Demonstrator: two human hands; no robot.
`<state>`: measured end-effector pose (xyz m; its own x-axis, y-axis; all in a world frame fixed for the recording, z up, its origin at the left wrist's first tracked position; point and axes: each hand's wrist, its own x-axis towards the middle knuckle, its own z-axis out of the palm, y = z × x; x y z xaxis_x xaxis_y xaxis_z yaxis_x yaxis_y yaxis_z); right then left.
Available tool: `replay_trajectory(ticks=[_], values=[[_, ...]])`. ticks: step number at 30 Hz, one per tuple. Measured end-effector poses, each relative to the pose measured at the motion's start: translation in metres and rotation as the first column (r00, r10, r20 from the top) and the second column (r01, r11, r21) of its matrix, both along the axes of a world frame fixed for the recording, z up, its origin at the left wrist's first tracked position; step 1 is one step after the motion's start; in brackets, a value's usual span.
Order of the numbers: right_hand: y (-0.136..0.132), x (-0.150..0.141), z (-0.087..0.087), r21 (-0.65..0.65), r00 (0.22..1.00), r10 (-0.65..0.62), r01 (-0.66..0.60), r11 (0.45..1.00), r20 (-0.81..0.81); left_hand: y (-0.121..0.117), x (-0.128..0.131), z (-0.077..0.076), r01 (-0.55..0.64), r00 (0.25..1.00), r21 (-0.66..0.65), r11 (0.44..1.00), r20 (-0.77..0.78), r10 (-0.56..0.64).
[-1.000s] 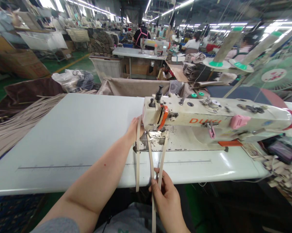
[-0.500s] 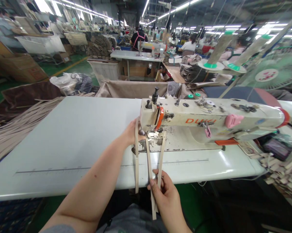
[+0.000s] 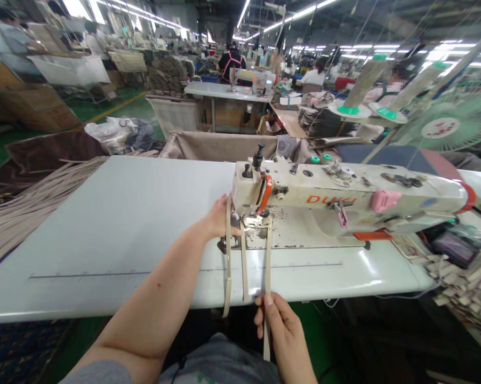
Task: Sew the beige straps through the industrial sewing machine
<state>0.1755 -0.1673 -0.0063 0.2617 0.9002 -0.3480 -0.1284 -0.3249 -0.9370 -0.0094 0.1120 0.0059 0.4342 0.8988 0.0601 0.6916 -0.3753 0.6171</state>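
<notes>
A cream sewing machine [image 3: 344,200] stands on the white table [image 3: 104,224]. Three beige straps run from its presser foot [image 3: 256,220] toward me. My left hand [image 3: 220,216] reaches to the needle area, fingers closed on the left strap [image 3: 227,256] beside the foot. My right hand [image 3: 282,325] is at the table's near edge and pinches the right strap [image 3: 267,266], whose end hangs below my fingers. The middle strap [image 3: 243,266] lies loose on the table between them.
A heap of beige straps [image 3: 36,197] lies at the table's left end. Stacked strap pieces [image 3: 468,288] sit at the right. A fabric bin [image 3: 220,144] stands behind the table. Thread cones [image 3: 364,80] and a fan [image 3: 452,122] rise at right. Other workers sit at machines farther back.
My right hand has let the middle strap go and now pinches only the right one, shifted slightly right. The straps lie straighter. My left hand stays at the presser foot.
</notes>
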Motion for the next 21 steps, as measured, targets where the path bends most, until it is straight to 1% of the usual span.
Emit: replay_trajectory(ticks=[3, 7, 10, 13, 16, 18, 21], values=[[-0.005, 0.005, -0.007, -0.044, 1.000, 0.013, -0.013, 0.999, 0.015, 0.000, 0.001, 0.003, 0.016, 1.000, 0.006, 1.000, 0.012, -0.016], [-0.012, 0.008, -0.017, -0.038, 0.997, 0.046, -0.043, 0.998, 0.065, 0.002, 0.004, 0.004, 0.052, 0.996, 0.016, 0.999, -0.075, -0.050], [-0.013, 0.006, -0.019, -0.048, 0.999, 0.018, -0.017, 0.999, 0.029, 0.004, 0.005, 0.001, 0.056, 0.992, 0.033, 0.998, -0.114, -0.052], [-0.014, 0.003, -0.018, -0.031, 1.000, 0.006, -0.006, 0.999, 0.027, 0.004, 0.004, -0.001, 0.047, 0.995, 0.038, 0.998, -0.092, -0.044], [-0.015, 0.002, -0.020, -0.012, 0.999, -0.004, 0.004, 1.000, 0.041, 0.002, 0.002, -0.004, 0.055, 0.998, 0.053, 0.997, -0.022, -0.054], [-0.015, 0.002, -0.023, -0.007, 0.999, -0.005, 0.005, 1.000, 0.041, 0.002, 0.001, -0.009, 0.069, 0.997, 0.087, 0.994, 0.008, -0.070], [-0.014, 0.004, -0.027, 0.003, 0.999, -0.002, 0.002, 1.000, 0.032, 0.006, 0.002, -0.018, 0.060, 0.998, 0.123, 0.991, -0.009, -0.060]])
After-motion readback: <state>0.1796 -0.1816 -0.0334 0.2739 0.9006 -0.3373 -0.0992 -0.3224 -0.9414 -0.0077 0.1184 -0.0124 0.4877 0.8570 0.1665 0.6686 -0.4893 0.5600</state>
